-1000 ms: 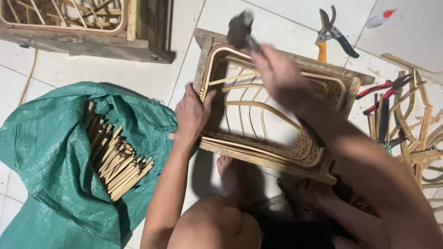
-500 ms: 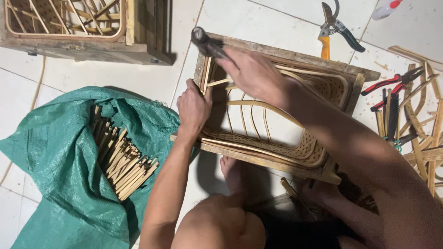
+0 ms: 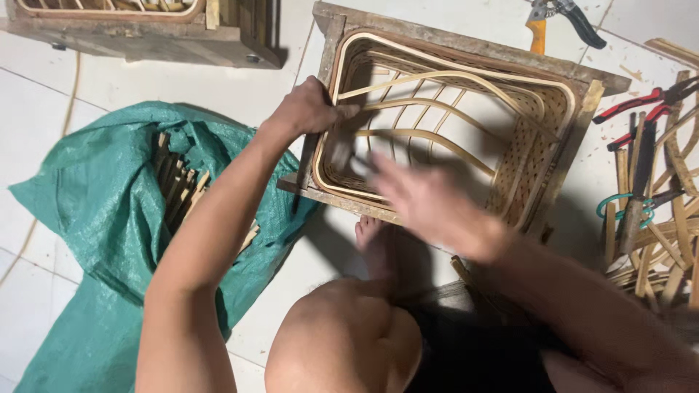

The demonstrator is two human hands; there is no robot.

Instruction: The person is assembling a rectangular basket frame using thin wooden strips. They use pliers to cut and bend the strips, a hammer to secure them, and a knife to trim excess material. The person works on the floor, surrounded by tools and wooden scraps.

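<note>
1. Rattan basket [image 3: 444,124], pale and rectangular, sits inside a wooden frame mould [image 3: 466,44] on the white tiled floor [image 3: 87,94], towards the far middle of the tiles, just beyond the person's bare foot [image 3: 375,240].
2. Progress, as judged: rim band and woven right-hand wall are in place; the base shows only bent ribs with open gaps, so weaving there appears unfinished.
3. Left hand [image 3: 309,109] is closed over the near-left corner of the mould, fingers curled round its edge, steadying it.
4. Right hand [image 3: 429,200] is blurred above the near edge of the basket; fingers look spread, but whether they hold anything cannot be told.
5. Green woven sack [image 3: 95,218] lies left of the mould, touching its corner, carrying a bundle of cut sticks [image 3: 186,193].
6. Pruning shears [image 3: 557,18] lie at the far edge; red-handled pliers [image 3: 641,105] and loose rattan strips [image 3: 655,233] lie right.
7. A second wooden mould [image 3: 145,29] stands at the far-left corner.
</note>
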